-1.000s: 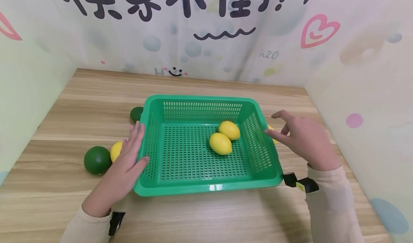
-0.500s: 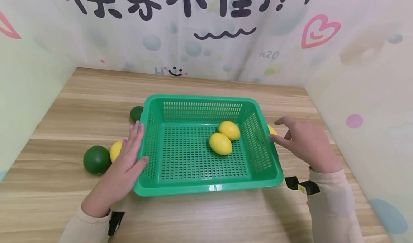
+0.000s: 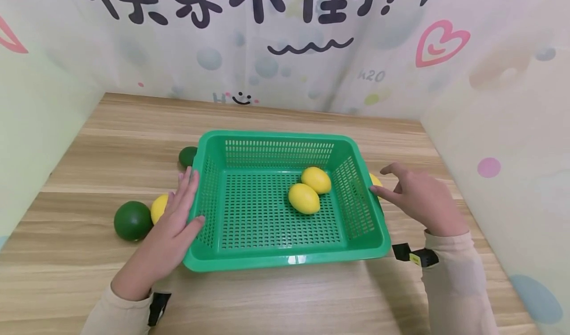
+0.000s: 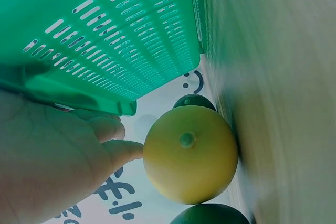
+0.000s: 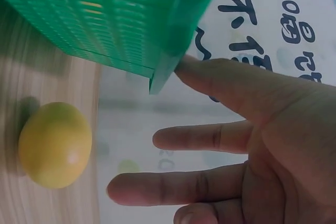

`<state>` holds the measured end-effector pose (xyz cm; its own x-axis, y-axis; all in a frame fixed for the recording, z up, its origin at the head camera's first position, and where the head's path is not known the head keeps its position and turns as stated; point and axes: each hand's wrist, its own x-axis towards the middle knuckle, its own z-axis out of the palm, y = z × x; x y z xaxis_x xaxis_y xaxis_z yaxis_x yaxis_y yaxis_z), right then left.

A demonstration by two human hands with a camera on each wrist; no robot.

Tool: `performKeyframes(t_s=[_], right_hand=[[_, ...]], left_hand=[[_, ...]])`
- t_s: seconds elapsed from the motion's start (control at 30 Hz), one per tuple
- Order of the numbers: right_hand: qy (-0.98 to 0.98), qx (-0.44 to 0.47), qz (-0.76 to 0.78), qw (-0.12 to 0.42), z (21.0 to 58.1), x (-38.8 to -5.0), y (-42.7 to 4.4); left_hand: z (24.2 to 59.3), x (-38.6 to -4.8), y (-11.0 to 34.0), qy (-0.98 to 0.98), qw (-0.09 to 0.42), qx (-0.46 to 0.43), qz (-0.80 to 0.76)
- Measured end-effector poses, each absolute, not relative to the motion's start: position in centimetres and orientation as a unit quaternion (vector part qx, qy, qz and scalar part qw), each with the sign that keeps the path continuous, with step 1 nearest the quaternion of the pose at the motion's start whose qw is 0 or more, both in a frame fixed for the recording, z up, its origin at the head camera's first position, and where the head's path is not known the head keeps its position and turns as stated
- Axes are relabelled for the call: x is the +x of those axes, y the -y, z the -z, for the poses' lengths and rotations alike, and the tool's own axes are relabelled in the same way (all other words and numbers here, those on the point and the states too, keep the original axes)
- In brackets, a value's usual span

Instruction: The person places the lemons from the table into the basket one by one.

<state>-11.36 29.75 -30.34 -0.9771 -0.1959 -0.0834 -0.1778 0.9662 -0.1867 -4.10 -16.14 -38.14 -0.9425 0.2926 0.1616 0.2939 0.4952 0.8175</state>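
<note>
A green plastic basket with slotted walls holds two lemons towards its right side. My left hand rests along the basket's left rim, fingers fairly straight and thumb over the edge. At the opposite rim, my right hand touches the edge with its thumb; its other fingers extend apart from the basket. Beside the left hand lies a yellow fruit with a green stem end; a fingertip meets its outline, but contact is unclear. Another yellow fruit lies on the table near the right hand, partly hidden in the head view.
A round dark green fruit sits left of the left hand. Behind it, a smaller dark green fruit is partly covered by the basket. Printed cloth walls bound the wooden table at the back and sides.
My right hand has shifted slightly rightward, showing more of the yellow fruit beyond the rim. The left hand, basket and lemons stay practically in place.
</note>
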Motion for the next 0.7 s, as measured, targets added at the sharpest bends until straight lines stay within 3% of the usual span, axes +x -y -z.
performKeyframes(t_s=[0.7], right_hand=[[-0.992,-0.048,0.081,0.088,32.7,-13.7,-30.8]], left_hand=[[38.2,-4.1,16.1,0.865,-0.001,-0.167,0.473]])
